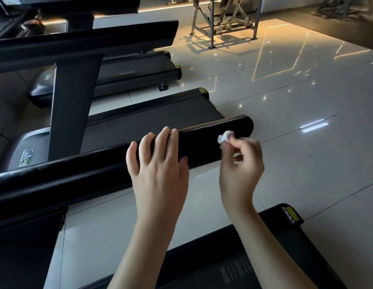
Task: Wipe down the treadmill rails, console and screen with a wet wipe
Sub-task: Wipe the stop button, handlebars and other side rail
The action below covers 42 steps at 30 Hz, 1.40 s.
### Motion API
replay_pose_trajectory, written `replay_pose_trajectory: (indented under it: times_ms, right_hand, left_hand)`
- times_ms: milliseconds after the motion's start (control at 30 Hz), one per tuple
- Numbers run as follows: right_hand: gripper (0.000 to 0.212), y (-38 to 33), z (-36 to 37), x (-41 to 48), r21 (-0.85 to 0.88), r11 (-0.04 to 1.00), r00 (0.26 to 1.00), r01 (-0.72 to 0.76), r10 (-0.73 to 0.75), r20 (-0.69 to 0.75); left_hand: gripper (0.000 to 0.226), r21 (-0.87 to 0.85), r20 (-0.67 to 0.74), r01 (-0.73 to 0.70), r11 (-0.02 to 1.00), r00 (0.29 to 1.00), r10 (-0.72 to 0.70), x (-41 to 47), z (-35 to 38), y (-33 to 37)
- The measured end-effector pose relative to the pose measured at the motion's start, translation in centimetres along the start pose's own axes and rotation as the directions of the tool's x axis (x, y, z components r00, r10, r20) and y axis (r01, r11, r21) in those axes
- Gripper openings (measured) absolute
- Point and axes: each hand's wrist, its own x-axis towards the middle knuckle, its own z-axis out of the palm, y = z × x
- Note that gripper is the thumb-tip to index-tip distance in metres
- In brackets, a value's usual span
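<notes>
Far left: grey motor cover [37,140] bearing a green sticker [26,157], with a dark upright post [73,105] rising from it toward the upper left. Behind the post, a second treadmill [137,71] lying parallel, its deck ending in a rounded dark end cap. Slanting from the left edge toward the middle right: the black treadmill rail [77,176], glossy, ending in a rounded tip; beyond it, the dark running belt [152,119] of the same machine. On the rail, past its midpoint: left hand [158,170], fingers straight and slightly spread, laid flat over the rail's top, thumb down on the near side, gripping nothing. Just right of it, near the rail's rounded right end: wet wipe [225,137], white and crumpled into a small wad, set against the rail's near face; cannot tell whether pressed on or only at the surface. Behind the wad: right hand [241,163], pinching it between thumb and curled fingertips, wrist raised. Lower right: deck of a nearer treadmill [285,243] with a yellow label [292,214] at its far corner. Right and beyond: glossy pale floor tiles [306,142] dotted with light reflections, and a metal rack [223,19] at the top.
</notes>
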Motion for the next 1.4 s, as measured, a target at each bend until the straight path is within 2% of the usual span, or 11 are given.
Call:
replay_pose_trajectory:
  times_ms: [67,133,267,433,567,733,867,1033,1167,1333,1400]
  right_hand:
    - [0.006,-0.1,-0.1,-0.7,-0.004,0.996,0.990,0.091,-0.090,0.110]
    - [0.008,0.4,-0.5,-0.3,-0.010,0.995,0.985,0.100,-0.097,0.140]
    - [0.011,1.1,-0.9,0.6,-0.019,0.996,0.996,-0.089,0.088,-0.034]
    - [0.009,0.6,-0.9,-0.9,-0.057,0.996,0.981,0.074,-0.062,0.182]
    - [0.018,1.5,-1.1,-0.3,-0.031,0.996,0.996,-0.080,0.081,0.028]
    - [0.014,1.1,-1.1,-1.5,-0.063,0.997,0.984,0.045,-0.033,0.174]
    - [0.010,1.1,-0.9,0.6,0.024,0.997,0.997,-0.076,0.076,-0.013]
    - [0.006,0.7,-0.4,2.2,-0.133,0.980,0.987,0.150,-0.141,0.074]
    - [0.006,1.8,-1.1,4.8,-0.181,0.983,0.995,0.019,-0.036,-0.090]
    - [0.009,1.6,-1.7,3.1,-0.187,0.963,0.979,0.192,-0.176,0.102]
    - [0.008,2.2,-2.0,3.8,-0.188,0.968,0.986,0.163,-0.154,0.060]
  left_hand:
    - [0.048,0.008,0.000,0.012,1.000,1.000,-0.012,0.2,0.1,0.1]
    - [0.043,0.014,-0.017,0.011,1.000,1.000,-0.011,0.4,0.3,0.1]
    - [0.037,0.017,-0.036,0.009,1.000,0.999,-0.009,0.7,0.4,0.1]
    - [0.039,0.034,-0.049,0.020,0.999,0.999,-0.018,0.6,0.5,0.4]
    - [0.039,0.027,-0.047,0.016,1.000,0.999,-0.015,0.5,0.6,0.4]
    - [0.040,0.036,-0.052,0.027,0.999,0.998,-0.025,0.3,0.8,0.5]
    - [0.040,0.037,-0.054,0.027,0.999,0.998,-0.025,0.3,0.8,0.4]
    - [0.040,0.039,-0.066,0.023,0.999,0.998,-0.021,0.2,0.9,0.5]
    - [0.039,0.038,-0.059,0.026,0.999,0.998,-0.024,0.3,0.8,0.6]
    - [0.039,0.028,-0.039,0.039,0.999,0.999,-0.038,0.5,0.6,0.9]
    - [0.037,0.015,-0.035,0.037,0.999,0.999,-0.036,0.8,0.5,1.1]
